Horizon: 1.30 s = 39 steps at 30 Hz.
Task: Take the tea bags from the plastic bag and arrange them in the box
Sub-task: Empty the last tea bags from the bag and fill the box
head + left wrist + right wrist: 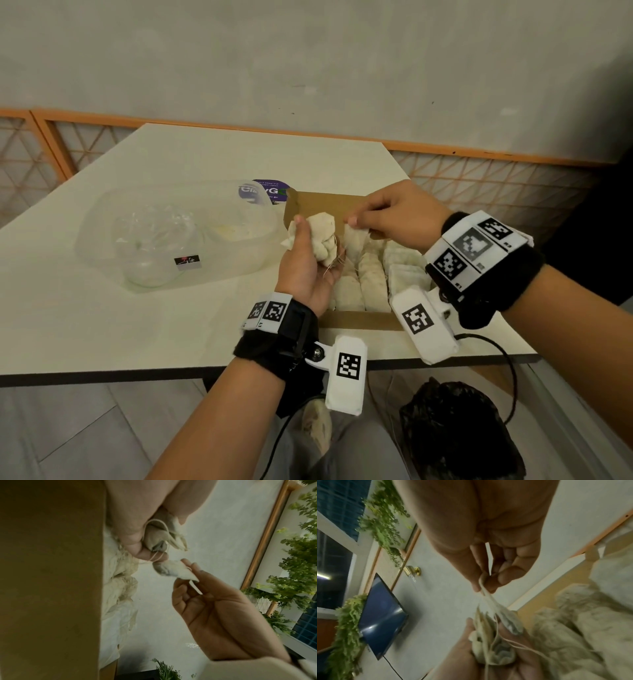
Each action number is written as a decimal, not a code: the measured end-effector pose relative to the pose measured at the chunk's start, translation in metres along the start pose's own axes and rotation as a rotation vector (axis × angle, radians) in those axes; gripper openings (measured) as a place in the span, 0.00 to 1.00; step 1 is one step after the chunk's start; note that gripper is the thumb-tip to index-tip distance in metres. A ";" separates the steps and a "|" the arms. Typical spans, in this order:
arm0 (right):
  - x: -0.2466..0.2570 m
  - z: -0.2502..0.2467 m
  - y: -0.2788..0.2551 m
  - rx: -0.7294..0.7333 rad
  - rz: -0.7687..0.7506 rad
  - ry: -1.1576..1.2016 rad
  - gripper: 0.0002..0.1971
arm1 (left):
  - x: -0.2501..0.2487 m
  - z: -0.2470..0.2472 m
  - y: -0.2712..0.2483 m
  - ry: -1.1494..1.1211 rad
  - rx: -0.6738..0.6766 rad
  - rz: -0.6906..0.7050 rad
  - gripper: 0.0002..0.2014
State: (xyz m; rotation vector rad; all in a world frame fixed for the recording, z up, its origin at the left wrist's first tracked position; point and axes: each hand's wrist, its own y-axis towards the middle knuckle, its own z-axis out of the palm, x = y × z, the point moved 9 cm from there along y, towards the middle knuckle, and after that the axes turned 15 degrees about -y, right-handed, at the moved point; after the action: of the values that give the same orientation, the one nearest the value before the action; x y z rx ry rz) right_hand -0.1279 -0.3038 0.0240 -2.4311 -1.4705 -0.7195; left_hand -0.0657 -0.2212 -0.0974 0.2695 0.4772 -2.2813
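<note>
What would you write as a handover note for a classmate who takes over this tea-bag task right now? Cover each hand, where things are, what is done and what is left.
Left hand: grips a bunch of tea bags over the box, strings dangling.
Right hand: pinches a single tea bag by its top, apart from the bunch, above the box.
Cardboard box: open on the table, already holding rows of tea bags.
Plastic bag: left of the box; whether any bags remain inside is unclear.
Done: most of the box looks filled.
Left: lay the pinched bag in, then those in the bunch.
</note>
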 end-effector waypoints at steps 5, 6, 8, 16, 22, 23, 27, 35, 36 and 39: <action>0.033 -0.008 -0.014 0.035 -0.089 0.491 0.07 | -0.001 0.002 0.001 -0.021 -0.008 0.027 0.16; 0.038 -0.004 -0.015 0.063 -0.102 0.612 0.09 | -0.001 0.003 0.001 -0.019 0.002 0.032 0.13; 0.041 0.005 -0.014 0.068 -0.080 0.702 0.11 | -0.002 0.004 0.001 -0.017 0.034 0.040 0.16; -0.001 0.034 0.005 -0.124 0.116 0.302 0.12 | -0.003 0.011 0.000 0.052 0.161 0.060 0.23; -0.008 0.029 0.007 -0.119 0.139 0.361 0.06 | 0.000 0.021 -0.002 0.040 0.264 0.013 0.22; -0.009 0.023 0.007 -0.135 0.137 0.382 0.05 | 0.000 0.019 -0.002 0.052 0.253 0.002 0.25; -0.020 -0.003 0.006 -0.202 0.157 0.464 0.06 | 0.001 0.011 0.000 0.045 0.174 -0.033 0.26; -0.016 -0.028 -0.002 -0.151 0.039 0.416 0.06 | 0.002 0.006 -0.001 0.054 0.106 -0.041 0.16; -0.014 -0.028 -0.005 -0.134 0.019 0.408 0.05 | 0.002 0.006 0.000 0.052 0.104 -0.038 0.16; -0.012 -0.032 -0.010 -0.150 -0.008 0.349 0.01 | 0.003 0.007 -0.001 0.039 0.088 -0.030 0.14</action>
State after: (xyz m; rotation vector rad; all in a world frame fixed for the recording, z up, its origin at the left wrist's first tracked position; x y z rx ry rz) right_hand -0.1506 -0.3218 0.0441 -2.2501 -1.3296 -1.2236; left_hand -0.0690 -0.2248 -0.0920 0.3543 0.4034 -2.3330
